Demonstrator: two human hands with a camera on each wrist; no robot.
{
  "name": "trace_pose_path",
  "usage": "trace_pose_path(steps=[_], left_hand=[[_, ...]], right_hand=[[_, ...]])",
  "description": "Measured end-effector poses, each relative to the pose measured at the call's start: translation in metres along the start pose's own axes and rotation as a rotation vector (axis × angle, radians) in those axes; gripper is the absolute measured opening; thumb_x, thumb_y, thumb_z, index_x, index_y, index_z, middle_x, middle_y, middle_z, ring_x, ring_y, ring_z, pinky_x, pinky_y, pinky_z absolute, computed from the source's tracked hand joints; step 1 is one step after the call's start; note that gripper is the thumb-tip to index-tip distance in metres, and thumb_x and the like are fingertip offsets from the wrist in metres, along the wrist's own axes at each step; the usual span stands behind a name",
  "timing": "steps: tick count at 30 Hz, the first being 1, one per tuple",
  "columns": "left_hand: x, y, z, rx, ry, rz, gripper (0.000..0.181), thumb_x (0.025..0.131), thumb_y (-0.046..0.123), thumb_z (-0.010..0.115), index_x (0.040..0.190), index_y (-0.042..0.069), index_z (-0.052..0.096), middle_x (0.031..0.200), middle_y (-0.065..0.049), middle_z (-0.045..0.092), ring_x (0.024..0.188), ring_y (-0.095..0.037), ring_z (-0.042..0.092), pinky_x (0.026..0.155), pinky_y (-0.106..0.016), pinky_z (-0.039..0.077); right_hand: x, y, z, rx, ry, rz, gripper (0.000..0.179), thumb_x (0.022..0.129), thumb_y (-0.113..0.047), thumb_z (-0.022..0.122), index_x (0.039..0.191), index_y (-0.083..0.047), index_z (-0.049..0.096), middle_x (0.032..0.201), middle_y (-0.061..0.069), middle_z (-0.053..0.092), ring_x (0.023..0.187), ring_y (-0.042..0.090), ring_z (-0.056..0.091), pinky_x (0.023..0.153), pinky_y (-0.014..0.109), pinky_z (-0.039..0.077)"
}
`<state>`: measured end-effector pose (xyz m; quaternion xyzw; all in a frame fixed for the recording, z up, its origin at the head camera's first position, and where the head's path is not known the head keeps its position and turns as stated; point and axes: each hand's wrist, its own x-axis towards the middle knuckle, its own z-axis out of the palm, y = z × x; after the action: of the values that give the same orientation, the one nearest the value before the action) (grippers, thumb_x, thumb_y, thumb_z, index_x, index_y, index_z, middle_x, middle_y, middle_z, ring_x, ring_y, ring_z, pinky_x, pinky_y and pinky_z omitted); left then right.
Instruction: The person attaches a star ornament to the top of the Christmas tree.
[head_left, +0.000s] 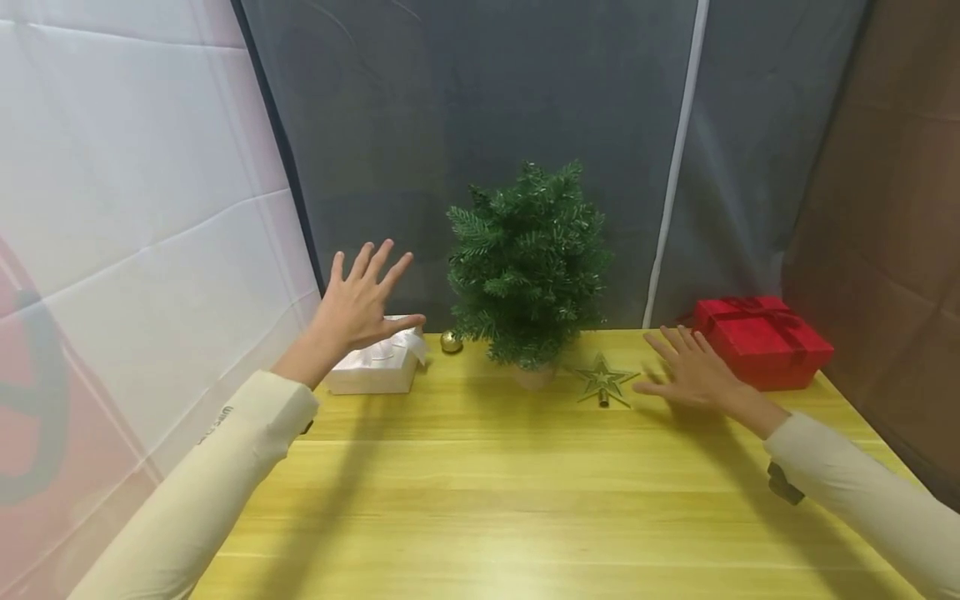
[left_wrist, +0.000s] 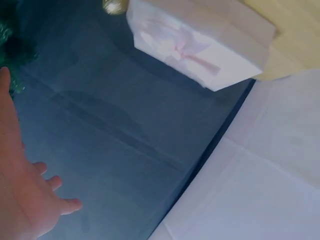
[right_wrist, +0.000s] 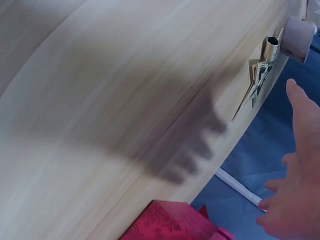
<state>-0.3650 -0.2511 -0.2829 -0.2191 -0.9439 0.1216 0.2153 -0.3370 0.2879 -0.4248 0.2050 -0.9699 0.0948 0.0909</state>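
My left hand [head_left: 358, 307] is raised with fingers spread, overlapping the white gift box [head_left: 371, 375] with its pale ribbon in the head view. The left wrist view has that box [left_wrist: 195, 45] well apart from the hand [left_wrist: 25, 185]. Over the table's right side, my right hand [head_left: 693, 371] hovers, fingers extended and holding nothing. It is between a gold star topper [head_left: 602, 381] and a red gift box [head_left: 765, 346] with a dark red ribbon. In the right wrist view, the hand's shadow falls on the wood near the star [right_wrist: 260, 75].
A small green artificial Christmas tree [head_left: 528, 262] in a pale pot [head_left: 534, 377] stands at the back middle of the wooden table [head_left: 480, 492]. A gold ball ornament [head_left: 451, 342] lies left of it. Dark fabric [head_left: 570, 83] hangs behind, and a white sheet [head_left: 142, 167] at left.
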Motion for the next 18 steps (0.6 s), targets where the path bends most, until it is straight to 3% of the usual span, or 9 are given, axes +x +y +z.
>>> trace_pose_path(steps=[6, 18], left_hand=[[0.012, -0.002, -0.017, 0.002, 0.046, -0.003, 0.101, 0.093, 0.076, 0.057, 0.169, 0.022, 0.016, 0.172, -0.018, 0.016, 0.156, -0.043, 0.018, 0.12, -0.074, 0.016], [0.037, 0.006, -0.047, -0.068, 0.163, 0.038, 0.085, 0.103, 0.056, 0.059, 0.168, 0.02, 0.019, 0.167, -0.019, 0.029, 0.152, -0.042, 0.029, 0.12, -0.069, 0.025]], right_hand=[[0.006, -0.001, 0.008, 0.009, 0.0, -0.055, 0.092, 0.093, -0.054, 0.071, 0.157, 0.004, 0.039, 0.156, 0.038, 0.036, 0.145, 0.058, 0.031, 0.12, 0.069, 0.022], [0.013, -0.002, 0.021, 0.06, -0.035, -0.077, 0.086, 0.093, -0.047, 0.076, 0.155, 0.004, 0.043, 0.149, 0.039, 0.046, 0.137, 0.058, 0.043, 0.113, 0.069, 0.036]])
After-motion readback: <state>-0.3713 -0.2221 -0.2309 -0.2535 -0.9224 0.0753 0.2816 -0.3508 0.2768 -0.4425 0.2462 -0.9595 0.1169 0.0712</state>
